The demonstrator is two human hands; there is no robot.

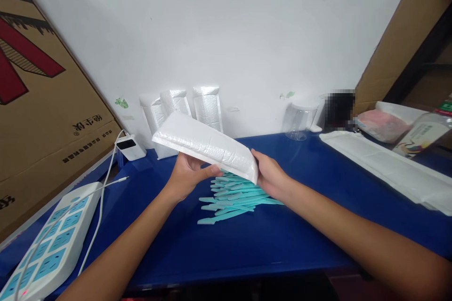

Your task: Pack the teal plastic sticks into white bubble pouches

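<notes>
A white padded mailer (208,143) hangs tilted above the blue table, held between both my hands. My left hand (189,174) grips it from below near its middle, thumb along the lower edge. At its right end, my right hand (270,171) closes around the edge, with most of the fingers hidden behind. Underneath lies a pile of turquoise eyebrow razors (233,197), partly covered by the mailer and my hands. Three more padded mailers, one of them a silvery mailer (208,108), lean upright against the wall behind.
On the left are a white power strip (67,235), cables, a small white device (130,147) and a large cardboard box (42,80). A clear plastic jar (300,120) stands near the wall. To the right are flat white mailers (388,164), a pink package (383,124) and a bottle (423,131).
</notes>
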